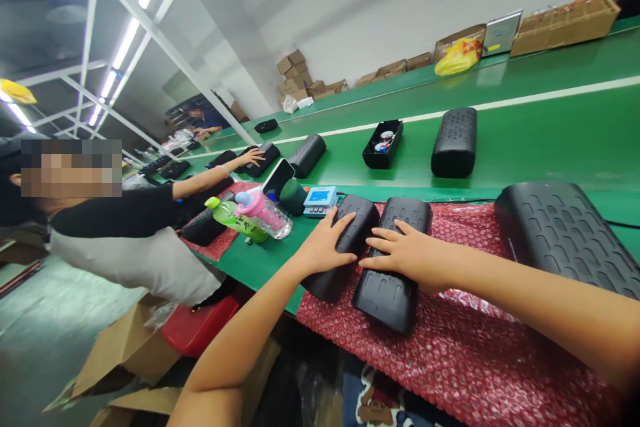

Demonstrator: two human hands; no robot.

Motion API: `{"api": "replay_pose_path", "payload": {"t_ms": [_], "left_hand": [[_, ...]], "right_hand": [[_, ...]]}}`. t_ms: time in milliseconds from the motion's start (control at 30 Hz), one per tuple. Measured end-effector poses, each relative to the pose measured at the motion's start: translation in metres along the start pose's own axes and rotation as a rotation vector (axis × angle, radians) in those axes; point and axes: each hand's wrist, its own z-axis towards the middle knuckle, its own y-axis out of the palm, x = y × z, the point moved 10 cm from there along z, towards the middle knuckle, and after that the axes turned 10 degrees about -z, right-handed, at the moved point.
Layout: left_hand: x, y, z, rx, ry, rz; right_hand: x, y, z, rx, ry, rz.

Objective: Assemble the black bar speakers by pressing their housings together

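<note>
The right forearm (530, 287) crosses from the frame's lower right, above red bubble wrap (465, 353). Two black speakers lie side by side on that wrap, at the centre and just below. The left hand (327, 240) rests on the left speaker (357, 237), its thumb and fingers spread over the casing. The right hand (407, 257) lies on the right speaker (387, 293), fingers also spread, covering its middle. Neither hand is closed around a casing; both speakers sit directly under the fingers. A larger-looking speaker (570, 233) lies at the right edge.
</note>
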Motion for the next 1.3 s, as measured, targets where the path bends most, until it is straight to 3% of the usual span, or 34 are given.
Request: {"api": "replay_pose_path", "payload": {"t_ms": [267, 533, 800, 1300], "left_hand": [[-0.003, 0.004, 0.004, 0.025, 0.004, 0.038], [0.004, 0.006, 0.006, 0.054, -0.024, 0.118], [0.003, 0.004, 0.006, 0.064, -0.042, 0.122], [0.001, 0.002, 0.006, 0.087, -0.012, 0.110]], "right_hand": [[0.003, 0.002, -0.002, -0.033, 0.015, 0.020], [-0.004, -0.003, 0.000, -0.253, 0.023, 0.104], [-0.014, -0.021, 0.009, -0.164, -0.066, 0.130], [-0.014, -0.020, 0.003, -0.142, -0.042, 0.074]]}}
